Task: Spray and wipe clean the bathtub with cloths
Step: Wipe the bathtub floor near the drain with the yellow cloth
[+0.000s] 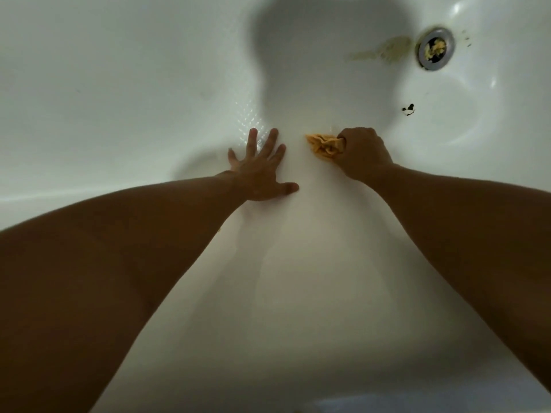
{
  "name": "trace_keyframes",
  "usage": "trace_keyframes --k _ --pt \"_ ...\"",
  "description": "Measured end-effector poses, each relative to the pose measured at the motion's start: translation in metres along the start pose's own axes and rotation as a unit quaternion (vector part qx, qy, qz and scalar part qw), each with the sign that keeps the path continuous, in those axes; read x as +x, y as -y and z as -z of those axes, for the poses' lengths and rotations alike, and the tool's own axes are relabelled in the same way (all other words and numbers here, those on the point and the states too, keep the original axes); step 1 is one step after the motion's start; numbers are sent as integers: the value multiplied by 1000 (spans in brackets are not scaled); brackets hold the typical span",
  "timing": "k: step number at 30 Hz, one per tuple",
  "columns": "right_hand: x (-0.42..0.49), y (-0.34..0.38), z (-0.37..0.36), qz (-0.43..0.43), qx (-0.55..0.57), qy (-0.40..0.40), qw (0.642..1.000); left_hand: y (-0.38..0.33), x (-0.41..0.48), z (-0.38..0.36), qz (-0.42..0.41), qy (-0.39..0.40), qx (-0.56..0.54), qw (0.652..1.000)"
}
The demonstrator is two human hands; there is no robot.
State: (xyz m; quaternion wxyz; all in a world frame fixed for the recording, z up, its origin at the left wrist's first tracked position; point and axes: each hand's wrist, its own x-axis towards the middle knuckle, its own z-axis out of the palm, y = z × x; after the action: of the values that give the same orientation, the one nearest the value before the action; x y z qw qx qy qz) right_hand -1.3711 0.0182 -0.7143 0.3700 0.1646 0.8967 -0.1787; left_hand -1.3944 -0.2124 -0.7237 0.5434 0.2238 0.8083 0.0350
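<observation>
I look down into a white bathtub. My left hand lies flat on the tub's near inner wall with its fingers spread. To its right, my right hand grips a bunched yellow cloth and holds it against the tub surface. The cloth sticks out to the left of the fist, and part of it is hidden inside my fingers. Both forearms reach in from the lower corners.
A metal drain with yellowish debris in it sits at the upper right. A yellow-brown smear runs to its left. Small dark specks lie below the drain. A textured anti-slip patch shows above my left hand.
</observation>
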Motion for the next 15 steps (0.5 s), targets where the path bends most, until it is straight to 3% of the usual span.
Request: trace_keyframes --k 5,9,15 --pt "4 -5 9 46 58 -12 997 0 1 -1 -2 -8 -2 1000" --pt "11 6 6 168 -42 65 983 2 2 -1 -2 -9 6 1000" --pt "15 3 -5 203 -90 4 975 2 3 1 -8 -7 9 1000"
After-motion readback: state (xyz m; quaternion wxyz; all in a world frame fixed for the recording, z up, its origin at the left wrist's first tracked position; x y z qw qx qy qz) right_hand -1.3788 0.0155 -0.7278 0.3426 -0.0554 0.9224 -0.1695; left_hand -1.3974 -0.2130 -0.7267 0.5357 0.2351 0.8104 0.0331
